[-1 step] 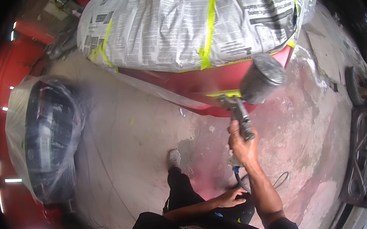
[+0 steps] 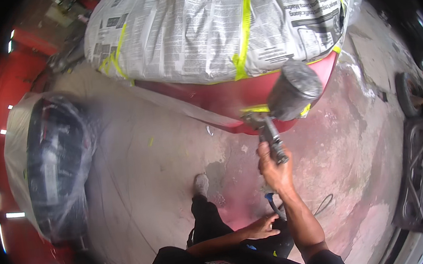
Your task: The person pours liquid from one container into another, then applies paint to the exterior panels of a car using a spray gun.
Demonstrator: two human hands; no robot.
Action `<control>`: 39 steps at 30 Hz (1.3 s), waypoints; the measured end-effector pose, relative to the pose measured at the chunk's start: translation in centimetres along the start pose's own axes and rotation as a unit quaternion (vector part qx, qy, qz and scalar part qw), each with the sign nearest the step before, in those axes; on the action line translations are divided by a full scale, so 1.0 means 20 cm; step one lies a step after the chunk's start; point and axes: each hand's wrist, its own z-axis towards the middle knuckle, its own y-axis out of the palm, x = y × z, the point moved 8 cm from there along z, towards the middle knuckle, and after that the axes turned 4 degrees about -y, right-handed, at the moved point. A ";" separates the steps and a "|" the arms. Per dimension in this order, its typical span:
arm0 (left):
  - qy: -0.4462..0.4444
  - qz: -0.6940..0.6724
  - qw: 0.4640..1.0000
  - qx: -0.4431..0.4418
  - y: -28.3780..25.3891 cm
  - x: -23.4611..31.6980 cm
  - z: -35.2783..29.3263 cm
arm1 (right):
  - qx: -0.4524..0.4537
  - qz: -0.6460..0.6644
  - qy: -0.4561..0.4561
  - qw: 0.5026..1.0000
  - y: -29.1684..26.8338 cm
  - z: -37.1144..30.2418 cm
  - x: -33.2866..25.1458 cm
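Observation:
My right hand (image 2: 276,169) is wrapped round the handle of a spray gun (image 2: 272,141), whose grey, paint-stained cup (image 2: 296,89) rises from its top. From below the grip, a dark air hose (image 2: 274,205) hangs by a blue fitting. The gun stands in front of a red car panel (image 2: 208,101), seemingly a bumper. Newspaper (image 2: 187,37) and yellow tape (image 2: 243,27) cover the car above that panel. Close to my body, my left hand (image 2: 261,228) rests over my dark trousers, fingers stretched out beside the hose, with nothing visible in it.
A dark car part under clear plastic (image 2: 54,167) stands at left. Thin lines (image 2: 120,191) cross the concrete floor (image 2: 167,151), which carries pink overspray. At right are a wheel (image 2: 410,93) and a dark panel (image 2: 419,175). Plastic sheeting (image 2: 178,103) hangs along the red panel.
The spray gun and my right hand have shifted slightly left. My left hand has barely moved, and the whole view has tilted a little.

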 end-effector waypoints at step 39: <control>-0.503 0.421 0.749 -0.093 -0.80 -1.52 -1.08 | 0.067 0.095 -0.028 0.993 0.03 -0.19 0.09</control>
